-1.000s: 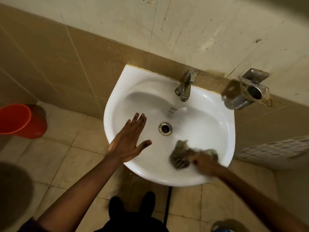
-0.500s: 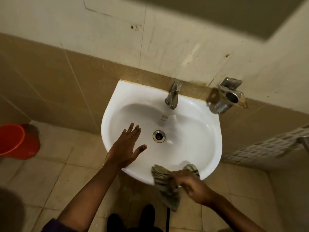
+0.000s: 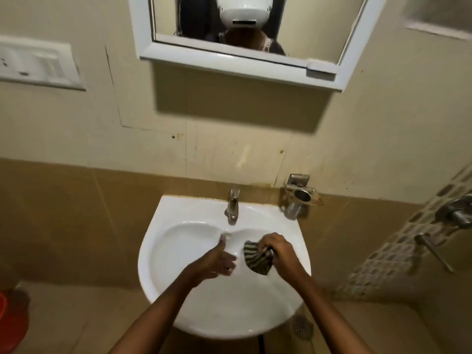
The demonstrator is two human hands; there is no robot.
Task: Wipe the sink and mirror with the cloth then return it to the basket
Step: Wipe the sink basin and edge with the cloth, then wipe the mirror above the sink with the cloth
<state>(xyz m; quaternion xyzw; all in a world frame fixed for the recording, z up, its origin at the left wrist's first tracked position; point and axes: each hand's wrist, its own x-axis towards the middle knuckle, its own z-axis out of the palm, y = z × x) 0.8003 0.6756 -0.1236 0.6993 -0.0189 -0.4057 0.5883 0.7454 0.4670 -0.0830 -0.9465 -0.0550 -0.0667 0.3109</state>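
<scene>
The white sink (image 3: pixel 178 297) hangs on the tiled wall below me, its tap (image 3: pixel 232 204) at the back. My right hand (image 3: pixel 278 251) is over the right half of the bowl, closed around a bunched grey striped cloth (image 3: pixel 256 260) that hangs from it. My left hand (image 3: pixel 217 260) hovers over the middle of the bowl just left of the cloth, fingers loosely curled, holding nothing, and hides the drain. The white-framed mirror (image 3: pixel 344 29) is mounted high on the wall above the sink. No basket is in view.
A metal holder (image 3: pixel 301 198) is fixed to the wall right of the tap. Shower fittings (image 3: pixel 454 215) stick out at the far right. A white switch plate (image 3: pixel 38 62) is at upper left. A red bucket (image 3: pixel 5 318) stands on the floor at lower left.
The view has tilted up so the mirror now shows. My right hand lifted the cloth from the sink's front rim to above the bowl. My left hand came off the left rim toward the cloth.
</scene>
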